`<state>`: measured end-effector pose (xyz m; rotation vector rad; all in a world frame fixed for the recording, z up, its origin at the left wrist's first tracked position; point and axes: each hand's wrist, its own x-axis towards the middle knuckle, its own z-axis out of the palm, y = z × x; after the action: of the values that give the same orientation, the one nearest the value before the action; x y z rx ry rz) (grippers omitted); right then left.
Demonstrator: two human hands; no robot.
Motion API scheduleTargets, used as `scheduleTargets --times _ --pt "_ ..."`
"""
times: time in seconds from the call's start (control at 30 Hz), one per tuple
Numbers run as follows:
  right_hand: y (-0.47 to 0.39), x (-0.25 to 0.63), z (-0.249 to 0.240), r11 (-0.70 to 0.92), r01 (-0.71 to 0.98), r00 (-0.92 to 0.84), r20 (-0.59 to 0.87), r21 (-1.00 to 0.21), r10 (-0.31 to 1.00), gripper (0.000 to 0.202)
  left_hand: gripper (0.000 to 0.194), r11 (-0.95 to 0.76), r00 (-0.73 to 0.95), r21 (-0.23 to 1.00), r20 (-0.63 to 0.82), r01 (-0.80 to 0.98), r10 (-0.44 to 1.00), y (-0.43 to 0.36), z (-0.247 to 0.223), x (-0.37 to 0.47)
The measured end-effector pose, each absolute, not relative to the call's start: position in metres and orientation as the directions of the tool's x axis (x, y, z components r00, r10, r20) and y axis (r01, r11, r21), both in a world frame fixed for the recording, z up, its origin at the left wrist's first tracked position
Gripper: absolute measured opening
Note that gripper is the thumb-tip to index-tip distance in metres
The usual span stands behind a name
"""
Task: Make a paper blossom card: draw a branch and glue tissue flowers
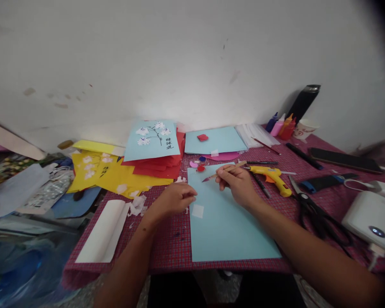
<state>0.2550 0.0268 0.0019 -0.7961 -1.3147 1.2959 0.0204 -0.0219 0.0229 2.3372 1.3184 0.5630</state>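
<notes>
Paintbrush [212, 176] pinched in right hand [235, 184] fingers | left hand [179, 198]: fingers bunched, hold untellable | stained tip, if wet, could spot blue sheet [232, 235], far left

Lower blue sheet: my widest passage runs over the light blue sheet [231, 235], with a flat white square [198, 211] near its left edge.
Sheet's far end: the brush [223, 171] in my right grip [226, 174] slants across; small paint pots [200, 168] crowd the corner.
Right side: the yellow glue gun [276, 179] and black scissors [311, 209] block a low slide.
Left side: bare worktop [171, 250] leaves me a strip before my left forearm; paper scraps [137, 205] lie beyond.
Back: the wall [208, 77] stops me.
</notes>
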Motion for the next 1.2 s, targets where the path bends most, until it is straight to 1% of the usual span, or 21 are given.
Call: scheduleTargets --times 0.17,0.23,0.3,0.43,0.57,0.7,0.77,0.83,0.97,1.1,1.13,1.2 --pt "0.028 0.257 0.004 0.178 -0.203 -0.173 0.214 -0.963 0.961 0.022 0.027 -0.546 0.587 0.389 0.016 0.743 0.81 -0.025 0.015 0.025" --pt "0.028 0.258 0.005 0.179 -0.218 -0.163 0.217 -0.959 0.963 0.022 0.026 -0.557 0.602 0.368 -0.008 0.744 0.798 -0.025 0.012 0.025" --pt "0.029 0.259 0.006 0.179 -0.234 -0.156 0.219 -0.956 0.963 0.021 0.021 -0.558 0.608 0.373 -0.021 0.741 0.794 -0.025 0.011 0.025" --pt "0.03 0.261 0.007 0.163 -0.243 -0.138 0.2 -0.956 0.97 0.022 0.011 -0.546 0.616 0.425 -0.038 0.722 0.787 -0.024 0.009 0.026" --pt "0.03 0.261 0.006 0.167 -0.242 -0.142 0.205 -0.956 0.968 0.022 0.019 -0.527 0.603 0.453 -0.028 0.719 0.797 -0.024 0.007 0.025" --pt "0.027 0.259 0.006 0.218 -0.204 -0.16 0.252 -0.954 0.954 0.028 0.028 -0.51 0.586 0.443 -0.045 0.737 0.809 -0.024 0.006 0.025" --pt "0.023 0.257 0.006 0.242 -0.146 -0.197 0.268 -0.959 0.943 0.028 0.026 -0.499 0.576 0.438 -0.054 0.748 0.816 -0.024 0.006 0.025" --pt "0.02 0.256 0.006 0.262 -0.062 -0.247 0.269 -0.963 0.931 0.025 0.019 -0.492 0.575 0.45 -0.061 0.746 0.816 -0.024 0.006 0.025" --pt "0.018 0.257 0.002 0.318 0.078 -0.379 0.267 -0.945 0.886 0.017 0.01 -0.5 0.599 0.486 -0.062 0.717 0.799 -0.023 0.006 0.025" --pt "0.016 0.256 -0.002 0.455 0.177 -0.566 0.288 -0.873 0.772 0.006 0.011 -0.512 0.61 0.495 -0.046 0.702 0.791 -0.024 0.006 0.025" --pt "0.015 0.255 -0.002 0.499 0.195 -0.616 0.291 -0.845 0.732 0.007 0.013 -0.515 0.61 0.495 -0.04 0.7 0.791 -0.024 0.006 0.026" --pt "0.011 0.253 -0.003 0.573 0.222 -0.694 0.284 -0.789 0.661 0.018 0.015 -0.515 0.605 0.495 -0.027 0.699 0.795 -0.024 0.006 0.026"
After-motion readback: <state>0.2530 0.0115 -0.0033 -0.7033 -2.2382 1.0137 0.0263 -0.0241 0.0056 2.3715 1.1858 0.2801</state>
